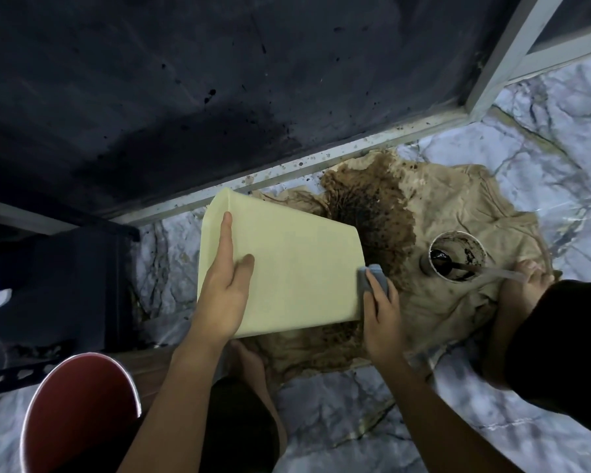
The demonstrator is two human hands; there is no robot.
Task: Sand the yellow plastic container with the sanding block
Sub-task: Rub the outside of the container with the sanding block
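**Container braced on its side, block working the base edge**

Nearest the camera, a red stool seat [79, 414] sits at the lower left, which suggests the person works seated low, with bare feet planted on the marbled floor [355, 421] on either side of the job.

From there both forearms reach forward. The left hand [224, 288] lies flat on the upper face of the yellow plastic container [297, 268], fingers spread and the forefinger stretched toward the rim; it grips nothing, pressing down as a brace so the container does not skid under rubbing. The container lies on its side, mouth to the left and narrower base to the right, probably so a broad wall faces up and the base edge is within easy reach.

The right hand [381, 319] is closed around the grey sanding block [374, 276], which touches the container at its right-hand base edge. Most of the block is hidden by the fingers, so how much of it bears on the plastic I cannot tell.

Under the container lies a tan cloth [458, 216], heavily stained dark brown, likely laid to protect the floor. On it, just beyond the right hand, stands a small white cup [458, 257] of dark liquid with a tool handle resting in it, apart from the container. Farthest off, a dark wall [151, 97] rises behind a pale frame.
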